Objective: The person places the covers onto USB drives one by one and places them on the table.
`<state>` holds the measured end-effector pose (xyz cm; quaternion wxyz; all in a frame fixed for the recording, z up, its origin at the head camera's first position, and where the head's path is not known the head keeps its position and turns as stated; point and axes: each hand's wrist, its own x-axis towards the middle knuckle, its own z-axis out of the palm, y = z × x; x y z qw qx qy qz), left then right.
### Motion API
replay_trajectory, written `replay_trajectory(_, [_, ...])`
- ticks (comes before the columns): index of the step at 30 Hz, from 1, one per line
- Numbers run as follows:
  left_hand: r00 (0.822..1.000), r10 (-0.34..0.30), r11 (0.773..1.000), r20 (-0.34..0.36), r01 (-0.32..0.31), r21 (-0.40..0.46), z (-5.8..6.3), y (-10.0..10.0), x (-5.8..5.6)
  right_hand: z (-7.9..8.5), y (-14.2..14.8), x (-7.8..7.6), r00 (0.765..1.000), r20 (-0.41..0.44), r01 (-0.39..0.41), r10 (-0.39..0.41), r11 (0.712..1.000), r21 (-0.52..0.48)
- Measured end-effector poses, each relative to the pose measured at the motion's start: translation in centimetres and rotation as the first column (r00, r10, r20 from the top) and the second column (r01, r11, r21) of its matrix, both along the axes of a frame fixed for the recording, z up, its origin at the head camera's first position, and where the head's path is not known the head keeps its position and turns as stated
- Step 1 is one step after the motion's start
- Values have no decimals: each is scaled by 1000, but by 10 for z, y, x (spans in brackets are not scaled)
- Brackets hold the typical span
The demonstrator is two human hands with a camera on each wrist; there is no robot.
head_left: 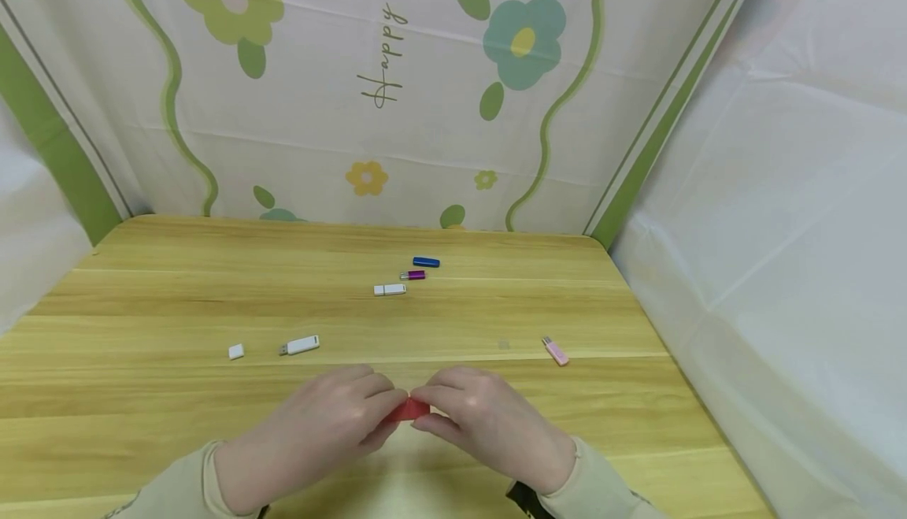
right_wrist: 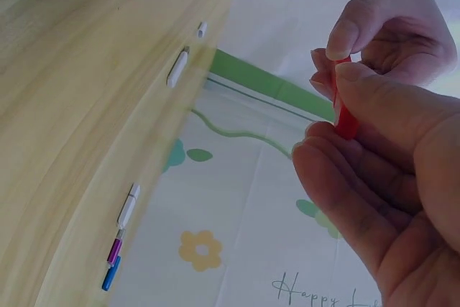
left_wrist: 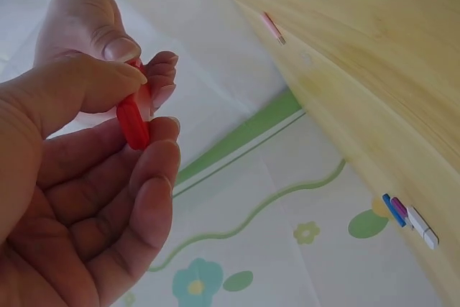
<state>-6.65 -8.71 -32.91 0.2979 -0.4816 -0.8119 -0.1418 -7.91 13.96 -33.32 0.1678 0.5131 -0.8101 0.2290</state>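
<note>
Both hands meet over the front of the table on a small red USB stick (head_left: 411,409). My left hand (head_left: 319,428) pinches one end between thumb and fingers. The other end is pinched the same way by my right hand (head_left: 489,420). Seen in the left wrist view, the red stick (left_wrist: 133,124) is smooth and rounded, and the fingertips cover part of it. In the right wrist view the red stick (right_wrist: 345,116) shows between the two thumbs. Whether a metal plug is bare on it cannot be made out.
On the wooden table (head_left: 177,291), a white USB stick (head_left: 301,345) with its plug bare lies near a white cap (head_left: 236,351). Further back are a white capped stick (head_left: 390,290), a purple stick (head_left: 413,275) and a blue one (head_left: 427,262). A pink stick (head_left: 556,351) lies right.
</note>
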Motion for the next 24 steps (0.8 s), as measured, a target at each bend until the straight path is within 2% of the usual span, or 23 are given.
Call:
replay_trajectory(5, [999,-38,999,6,38,20,0,-1,-1,2,0,-1,1000,-19,-15,15,999,-28])
replay_trajectory(12, [997,-76,996,23,75,37,2,-3,-2,2,2,-5,989,-138,-61,53,997,-47])
replay_trajectory(24, [989,-131,990,63,127,65,7,-5,-6,2,1,-8,985,-164,-75,56,991,-111])
